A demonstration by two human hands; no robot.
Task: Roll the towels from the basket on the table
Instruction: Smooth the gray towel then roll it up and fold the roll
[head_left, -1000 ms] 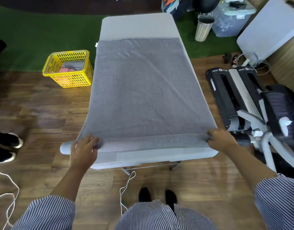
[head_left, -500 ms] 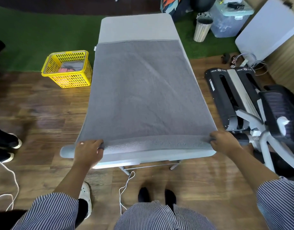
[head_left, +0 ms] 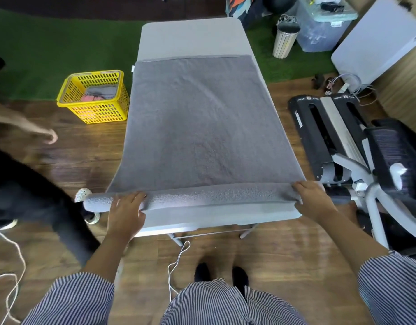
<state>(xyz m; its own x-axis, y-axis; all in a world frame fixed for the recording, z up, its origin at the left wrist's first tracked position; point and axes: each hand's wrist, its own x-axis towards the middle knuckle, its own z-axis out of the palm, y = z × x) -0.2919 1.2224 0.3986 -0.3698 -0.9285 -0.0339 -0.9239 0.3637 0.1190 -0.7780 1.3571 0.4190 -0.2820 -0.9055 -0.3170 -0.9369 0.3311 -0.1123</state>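
Head view: grey towel (head_left: 202,127) spread flat along the table (head_left: 190,37), near edge turned into a low roll. Left hand (head_left: 126,211) on the roll's left end, fingers extended, pressing. Right hand (head_left: 311,199) pinching the right end. Yellow basket (head_left: 94,112) on floor left of table.

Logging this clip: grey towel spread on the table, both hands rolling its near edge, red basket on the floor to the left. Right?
Not quite: the head view shows the basket is yellow, not red. The rest holds: the grey towel lies on the table, with the left hand and right hand rolling its near edge.
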